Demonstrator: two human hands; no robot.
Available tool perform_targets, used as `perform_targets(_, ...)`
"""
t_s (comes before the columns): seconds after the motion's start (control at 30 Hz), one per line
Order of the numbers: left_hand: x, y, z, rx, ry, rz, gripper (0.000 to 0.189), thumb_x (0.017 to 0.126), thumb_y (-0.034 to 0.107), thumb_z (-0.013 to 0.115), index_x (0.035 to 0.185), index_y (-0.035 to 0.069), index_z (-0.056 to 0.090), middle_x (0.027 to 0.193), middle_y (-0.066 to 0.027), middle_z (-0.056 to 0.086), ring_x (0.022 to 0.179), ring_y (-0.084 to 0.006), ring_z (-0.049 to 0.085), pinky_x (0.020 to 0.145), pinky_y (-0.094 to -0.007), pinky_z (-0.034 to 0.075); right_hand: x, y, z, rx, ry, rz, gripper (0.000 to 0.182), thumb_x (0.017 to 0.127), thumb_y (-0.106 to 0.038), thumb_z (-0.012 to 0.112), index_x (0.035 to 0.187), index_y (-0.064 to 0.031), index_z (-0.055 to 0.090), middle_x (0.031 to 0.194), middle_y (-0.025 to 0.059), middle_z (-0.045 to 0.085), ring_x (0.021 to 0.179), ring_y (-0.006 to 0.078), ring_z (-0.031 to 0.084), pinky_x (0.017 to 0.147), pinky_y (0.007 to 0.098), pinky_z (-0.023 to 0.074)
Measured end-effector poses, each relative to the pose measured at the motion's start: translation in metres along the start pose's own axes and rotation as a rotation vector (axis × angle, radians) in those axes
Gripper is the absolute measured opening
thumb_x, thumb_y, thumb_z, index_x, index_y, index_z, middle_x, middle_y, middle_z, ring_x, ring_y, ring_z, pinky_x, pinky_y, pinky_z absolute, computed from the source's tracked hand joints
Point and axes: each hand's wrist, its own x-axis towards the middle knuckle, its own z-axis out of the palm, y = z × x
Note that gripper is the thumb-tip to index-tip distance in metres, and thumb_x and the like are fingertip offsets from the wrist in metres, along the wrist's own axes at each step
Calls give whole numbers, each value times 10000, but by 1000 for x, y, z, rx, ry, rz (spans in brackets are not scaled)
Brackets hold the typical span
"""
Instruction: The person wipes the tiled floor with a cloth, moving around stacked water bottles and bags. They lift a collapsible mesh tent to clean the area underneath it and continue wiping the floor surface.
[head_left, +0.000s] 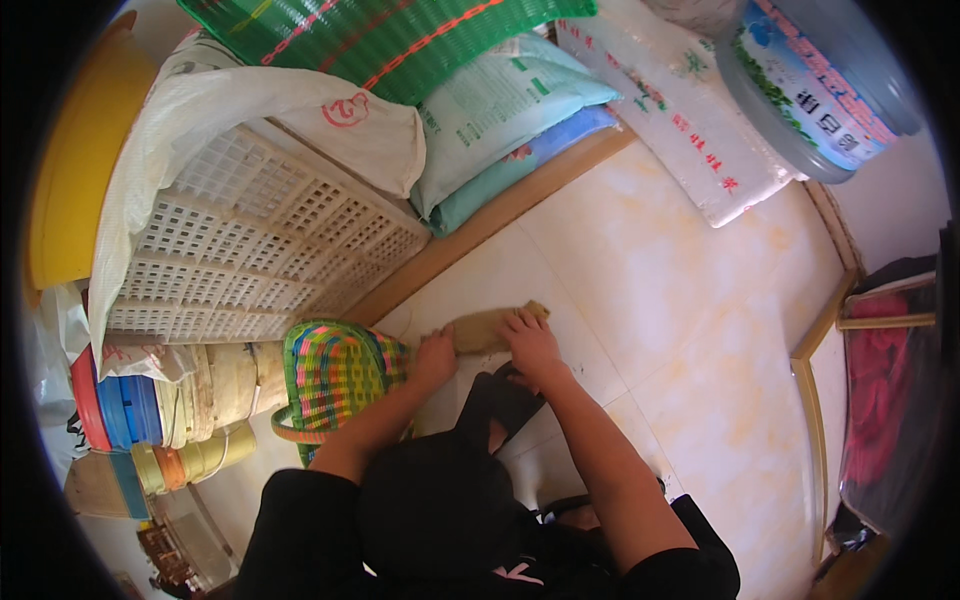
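Note:
A long, narrow brown cloth (482, 331), apparently folded or bunched, lies on the tiled floor in front of me. My left hand (436, 358) grips its left end, the fingers partly hidden. At the other end, my right hand (531, 343) has its fingers curled over the cloth, and a short tip sticks out past them. A woven basket (341, 367) in green, yellow and pink strips stands just left of my left hand, partly behind my forearm.
A white plastic crate (262, 247) leans at the left. Filled sacks (517, 97) lie behind a wooden sill (480, 217). Stacked buckets (127, 409) stand at far left. A large grey bucket (817, 90) sits by a wrapped white package (697, 142) at upper right.

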Motion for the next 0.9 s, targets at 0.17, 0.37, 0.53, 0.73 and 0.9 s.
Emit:
perform_targets(0.17,-6,37,-50,82,-287,253,417,687,112,656,1103,110,641,1000,-171,674,990,-364,635,838,-474,504,-21,25,-30,83,-60,70,402,704,-18,647,1084,-149,660,1129,54,620,1130,285,515,983,389,421)
perform_targets(0.37,43,125,-98,285,-298,566,467,723,115,615,1189,141,604,982,-165,673,974,-357,634,818,-474,502,-48,86,-76,161,237,234,273,768,-18,549,972,-142,680,935,120,642,943,340,576,802,438,489)
perform_targets(0.53,116,140,-69,208,-113,583,556,799,86,583,1336,149,457,1075,-184,628,1006,-373,610,833,-455,502,-30,112,-101,11,195,337,474,787,-21,562,1215,-221,602,1091,98,599,1004,337,554,856,464,469)
perform_targets(0.73,104,168,-24,372,-54,510,557,829,96,605,1348,156,413,1246,-215,486,1100,-449,535,849,-525,500,-49,133,-63,-150,281,209,529,815,-48,589,1315,-222,569,1181,71,546,1062,304,490,942,422,415)
perform_targets(0.9,40,200,16,312,-160,550,365,853,103,583,1203,121,482,1148,-204,544,1020,-399,591,805,-500,523,-123,131,-60,-96,103,47,515,754,-31,594,1248,-176,609,1078,56,552,977,275,497,879,390,419)
